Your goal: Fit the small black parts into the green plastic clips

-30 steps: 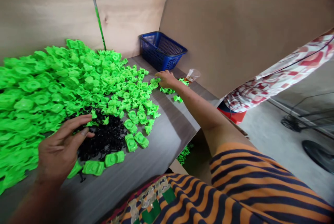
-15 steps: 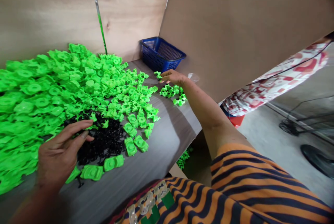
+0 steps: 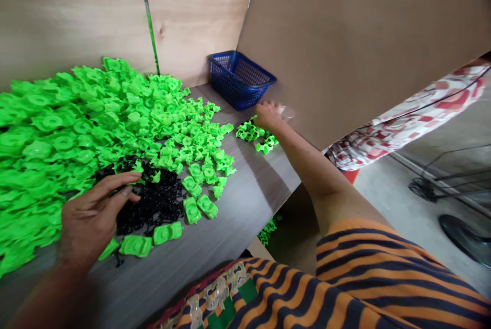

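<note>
Over the left edge of a pile of small black parts [image 3: 157,206] is my left hand [image 3: 92,216], thumb and fingers partly apart, with nothing clear between them. My right hand [image 3: 268,115] reaches to the back right, at a small group of green pieces with black parts [image 3: 249,132]; its fingertips are bent and what they may hold is hidden. A large heap of bright green plastic parts [image 3: 76,124] covers the left of the table. Several green car-shaped pieces [image 3: 136,246] lie around the black pile.
A blue basket [image 3: 243,83] stands at the back against the panels. A green-stained stick [image 3: 150,27] leans on the wooden wall. A clear round item [image 3: 287,112] lies beside the right hand. More green parts [image 3: 270,229] show below the table edge [image 3: 268,216].
My right hand has moved right, from near the basket's front to over the group of assembled pieces; the green piece at its fingertips is no longer distinct. My left hand stays nearly still.
</note>
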{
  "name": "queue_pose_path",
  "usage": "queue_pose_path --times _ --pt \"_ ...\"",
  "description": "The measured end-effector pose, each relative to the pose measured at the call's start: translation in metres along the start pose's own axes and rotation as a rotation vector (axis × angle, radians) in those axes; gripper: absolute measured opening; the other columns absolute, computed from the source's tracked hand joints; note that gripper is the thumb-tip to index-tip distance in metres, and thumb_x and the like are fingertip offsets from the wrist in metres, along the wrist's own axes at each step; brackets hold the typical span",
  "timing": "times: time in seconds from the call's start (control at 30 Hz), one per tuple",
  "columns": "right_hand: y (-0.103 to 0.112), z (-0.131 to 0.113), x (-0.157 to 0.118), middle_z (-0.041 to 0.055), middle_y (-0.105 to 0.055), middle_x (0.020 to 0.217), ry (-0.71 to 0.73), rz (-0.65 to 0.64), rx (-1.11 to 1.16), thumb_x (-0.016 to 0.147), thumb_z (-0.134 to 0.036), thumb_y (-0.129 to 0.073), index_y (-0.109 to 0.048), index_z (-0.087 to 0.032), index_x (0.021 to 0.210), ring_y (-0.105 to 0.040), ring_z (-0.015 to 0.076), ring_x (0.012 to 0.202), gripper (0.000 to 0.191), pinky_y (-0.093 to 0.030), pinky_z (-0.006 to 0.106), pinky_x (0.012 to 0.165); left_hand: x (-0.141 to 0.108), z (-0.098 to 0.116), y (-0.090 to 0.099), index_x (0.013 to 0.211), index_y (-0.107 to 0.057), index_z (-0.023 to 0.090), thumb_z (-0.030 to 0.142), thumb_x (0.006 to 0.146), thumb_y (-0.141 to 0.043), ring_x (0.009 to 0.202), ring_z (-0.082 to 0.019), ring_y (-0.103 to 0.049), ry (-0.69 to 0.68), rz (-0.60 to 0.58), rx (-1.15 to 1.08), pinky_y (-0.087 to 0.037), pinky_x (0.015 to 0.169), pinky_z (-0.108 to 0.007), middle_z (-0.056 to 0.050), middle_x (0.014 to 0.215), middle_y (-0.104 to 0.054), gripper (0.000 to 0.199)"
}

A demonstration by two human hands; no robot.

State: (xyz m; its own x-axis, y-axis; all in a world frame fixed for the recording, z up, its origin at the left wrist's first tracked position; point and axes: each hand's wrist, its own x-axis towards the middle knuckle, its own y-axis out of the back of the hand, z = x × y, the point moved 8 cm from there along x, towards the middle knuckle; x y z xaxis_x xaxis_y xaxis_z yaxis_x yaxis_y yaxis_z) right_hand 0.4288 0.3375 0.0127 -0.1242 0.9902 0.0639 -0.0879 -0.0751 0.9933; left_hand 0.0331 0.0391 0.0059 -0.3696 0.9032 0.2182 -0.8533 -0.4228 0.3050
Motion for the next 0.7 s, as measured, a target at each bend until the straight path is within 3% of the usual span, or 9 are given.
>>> queue_pose_path --times 0.1,0.2,0.3,0.4,0.47,0.57,0.7 --pt "-0.007 -0.049 -0.008 0.0194 -0.063 0.145 0.236 -0.084 0.025 0.089 -0.023 -0.068 -0.065 -0.016 0.143 -0.048 0.038 0.133 0.055 -0.042 0.051 0.108 0.0 0.002 0.0 0.095 -0.084 0.026 0.031 0.086 -0.075 0.071 -0.015 -0.076 0.0 -0.007 -0.014 -0.059 0.068 -0.025 0.001 0.108 -0.083 0.014" --pt "-0.012 -0.089 -0.02 0.0196 -0.062 0.147 0.389 -0.177 0.032 0.087 -0.014 -0.062 -0.061 -0.014 0.147 -0.047 0.0375 0.134 0.06 -0.041 0.05 0.107 0.006 0.007 0.012 0.094 -0.084 0.024 0.027 0.085 -0.075 0.07 -0.014 -0.075 -0.022 0.067 0.001 -0.058 0.068 -0.025 0.001 0.1 -0.083 0.014" --pt "0.006 -0.113 -0.029 0.0222 -0.065 0.139 0.376 -0.03 0.151 0.087 -0.006 -0.05 -0.066 -0.01 0.138 -0.052 0.0375 0.131 0.054 -0.042 0.05 0.107 0.018 0.004 0.032 0.096 -0.084 0.022 0.024 0.084 -0.075 0.071 -0.015 -0.072 -0.005 0.187 0.066 -0.055 0.066 -0.026 0.001 0.091 -0.082 0.016" --pt "0.03 -0.159 -0.059 0.015 -0.07 0.124 0.586 0.068 0.427 0.09 -0.012 -0.05 -0.072 -0.018 0.124 -0.057 0.032 0.119 0.041 -0.044 0.046 0.104 0.03 -0.01 0.047 0.091 -0.084 0.02 0.027 0.081 -0.078 0.071 -0.015 -0.067 0.031 0.279 0.114 -0.053 0.068 -0.027 0.0 0.084 -0.081 0.014" --pt "0.043 -0.204 -0.095 0.0093 -0.071 0.111 0.842 0.041 0.579 0.092 -0.016 -0.053 -0.073 -0.023 0.111 -0.058 0.0279 0.108 0.028 -0.044 0.044 0.099 0.036 -0.013 0.042 0.087 -0.083 0.02 0.029 0.083 -0.076 0.074 -0.016 -0.065 -0.053 0.213 0.207 -0.052 0.074 -0.03 -0.001 0.082 -0.078 0.012" --pt "0.052 -0.268 -0.147 0.0084 -0.068 0.099 1.133 -0.012 0.548 0.092 -0.017 -0.057 -0.071 -0.022 0.098 -0.054 0.0265 0.101 0.016 -0.04 0.041 0.092 0.034 -0.011 0.025 0.087 -0.083 0.024 0.026 0.081 -0.075 0.086 -0.023 -0.066 -0.242 0.094 0.424 -0.049 0.092 -0.039 -0.004 0.085 -0.076 0.01" --pt "0.048 -0.311 -0.166 0.0124 -0.067 0.1 1.147 -0.061 0.354 0.096 -0.015 -0.053 -0.071 -0.016 0.101 -0.05 0.0282 0.105 0.019 -0.033 0.039 0.088 0.024 -0.011 0.004 0.096 -0.084 0.023 0.029 0.086 -0.073 0.097 -0.032 -0.063 -0.329 0.008 0.764 -0.045 0.093 -0.046 -0.011 0.092 -0.073 0.017"
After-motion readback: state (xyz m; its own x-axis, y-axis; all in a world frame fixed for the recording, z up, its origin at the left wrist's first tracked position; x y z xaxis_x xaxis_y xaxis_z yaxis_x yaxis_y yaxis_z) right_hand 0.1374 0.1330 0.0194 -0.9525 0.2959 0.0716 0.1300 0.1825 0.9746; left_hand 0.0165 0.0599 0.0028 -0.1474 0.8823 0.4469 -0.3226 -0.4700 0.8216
